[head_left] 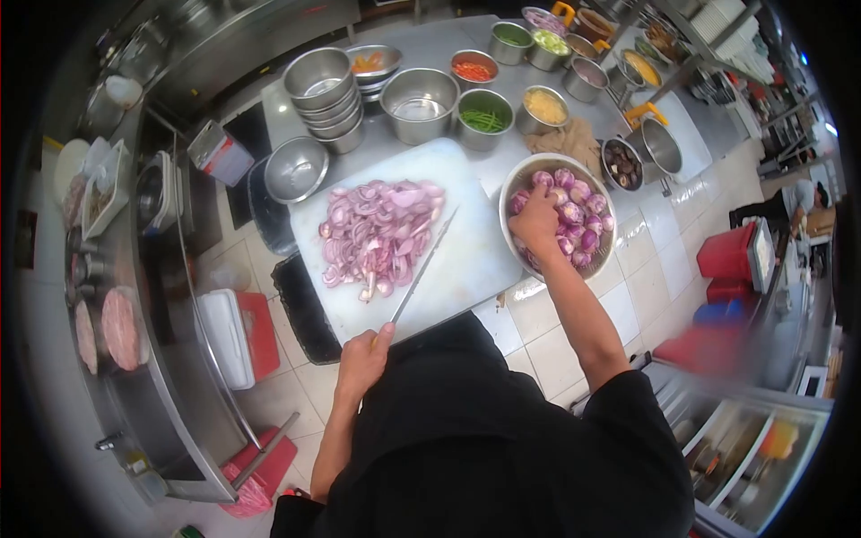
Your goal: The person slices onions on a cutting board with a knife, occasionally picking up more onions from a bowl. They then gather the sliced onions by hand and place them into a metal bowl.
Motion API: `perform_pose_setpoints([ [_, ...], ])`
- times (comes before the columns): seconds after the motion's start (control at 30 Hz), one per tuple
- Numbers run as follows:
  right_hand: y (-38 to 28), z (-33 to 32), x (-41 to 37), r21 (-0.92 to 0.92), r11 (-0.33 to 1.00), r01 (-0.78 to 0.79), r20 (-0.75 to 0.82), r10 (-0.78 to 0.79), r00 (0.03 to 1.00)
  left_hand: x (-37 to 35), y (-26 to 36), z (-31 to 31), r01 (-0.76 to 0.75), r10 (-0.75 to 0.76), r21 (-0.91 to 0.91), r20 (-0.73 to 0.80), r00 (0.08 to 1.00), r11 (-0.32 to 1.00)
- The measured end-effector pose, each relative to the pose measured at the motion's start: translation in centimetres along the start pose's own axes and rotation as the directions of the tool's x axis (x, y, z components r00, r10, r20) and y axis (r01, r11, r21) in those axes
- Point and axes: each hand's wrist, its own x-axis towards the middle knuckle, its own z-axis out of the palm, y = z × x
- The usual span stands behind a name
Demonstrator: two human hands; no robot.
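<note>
A black top (466, 430) fills the near edge. The left hand (363, 359) is closed tight on a knife (426, 264), whose blade lies across the white cutting board (475, 260) beside a heap of sliced red onions (377, 229). The right hand (538, 220) curls over whole peeled onions (583, 224) in a steel bowl (538, 164); I cannot tell if it grips one. Farther back, small bowls (419, 103) stand on the counter (430, 45).

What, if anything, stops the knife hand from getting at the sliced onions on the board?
Likely nothing, so yes. The left hand holds the knife at the near edge of the cutting board, blade tip beside the sliced onions, with only bare board between.
</note>
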Motion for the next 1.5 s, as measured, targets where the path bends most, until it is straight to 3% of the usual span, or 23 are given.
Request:
perform_pose_setpoints([
  [0.13,0.4,-0.8,-0.4,0.112,0.993,-0.018,-0.053,0.024,0.998,-0.4,-0.6,-0.3,0.007,-0.007,-0.030,0.013,1.000,1.000],
  [0.33,1.2,-2.8,-0.3,0.156,0.988,-0.019,-0.054,0.027,0.998,-1.1,-0.9,-1.9,0.024,-0.023,-0.030,0.033,0.999,0.999],
  [0.43,2.0,-3.7,0.2,0.186,0.980,0.064,-0.147,-0.037,0.988,-1.1,-1.4,-2.3,0.061,-0.060,-0.031,0.038,0.997,0.998],
  [0.67,3.4,-3.3,0.4,0.184,0.980,0.072,-0.216,-0.031,0.976,-0.9,-2.3,-2.0,0.036,-0.036,-0.012,-0.007,0.999,0.999],
  [0.87,5.1,-3.8,-0.6,0.302,0.912,0.276,-0.366,-0.157,0.917,-1.2,-1.8,-2.1,0.044,-0.044,-0.023,-0.009,0.999,0.999],
  [0.93,3.0,-4.6,-3.9,0.494,0.733,0.468,-0.462,-0.235,0.855,-1.2,-1.7,-2.1,0.058,-0.059,-0.015,-0.007,0.998,0.998],
  [1.0,1.2,-3.0,-6.8,0.553,0.590,0.589,-0.470,-0.363,0.805,-1.1,-2.0,-1.8,0.089,-0.090,-0.089,-0.009,0.996,0.992],
  [1.07,-0.6,-1.0,-10.0,0.493,0.564,0.663,-0.423,-0.510,0.749,-0.7,-2.1,-1.5,0.100,-0.100,-0.068,0.010,0.995,0.993],
  [1.13,-1.4,2.6,-11.8,0.418,0.502,0.757,-0.471,-0.593,0.653,-0.6,-2.0,-1.5,0.115,-0.114,-0.044,0.030,0.993,0.992],
  [1.27,-0.3,7.3,-12.3,0.570,0.475,0.670,-0.370,-0.580,0.726,-0.4,-1.2,-1.2,0.102,-0.101,-0.022,0.046,0.994,0.995],
  [1.37,-0.1,6.7,-12.5,0.484,0.503,0.717,-0.407,-0.595,0.693,-0.4,-1.1,-0.7,0.096,-0.096,-0.011,0.045,0.994,0.995],
  [1.43,-0.5,5.9,-12.9,0.611,0.506,0.608,-0.382,-0.485,0.787,-0.4,-0.5,-0.4,0.092,-0.091,-0.002,0.042,0.995,0.996],
  [1.5,-0.5,6.1,-12.7,0.609,0.502,0.615,-0.375,-0.501,0.780,-0.8,0.4,-0.6,0.046,-0.050,0.064,0.056,0.997,0.997],
])
